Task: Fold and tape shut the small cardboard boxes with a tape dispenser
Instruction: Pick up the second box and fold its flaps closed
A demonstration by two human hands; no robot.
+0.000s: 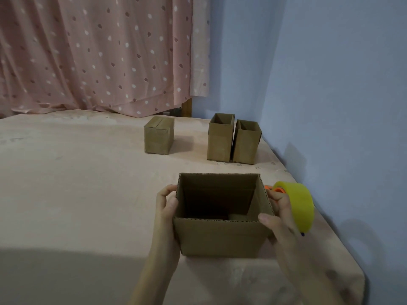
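Four cardboard boxes on pale pink surface [88, 172]. Nearest one, open box [222, 214], held between both hands, mouth up, top flaps standing upright, inside dark; something small at its floor, can't tell what.

L hand [166, 213] on box's left wall: thumb hooked over the top edge near the far-left corner, fingers curled round the outer wall, palm flat to the side. Gripping the box.

R hand [278, 216] on box's right wall: thumb tip pressed at near-right top corner, other fingers curled on the outer right side toward the far corner. Gripping the box too. Both forearms come up from bottom of frame.

Tape dispenser [296, 205]: yellow-green tape roll w/ orange core, just beyond R hand's knuckles, to the outside of the grip, touching or nearly touching the fingers; can't tell if the hand also holds it. Sits close to the surface's right edge by blue wall [330, 84].

Beyond the grip, well apart: closed box [159, 135], far and a bit left, top flaps down w/ tape along the seam. Far and slightly right: two open boxes, tall open box [220, 139] and second open box [246, 143], standing upright, side by side, touching, near the wall.

Pink dotted curtain [99, 51] hangs behind, hem lying on the far edge of the surface
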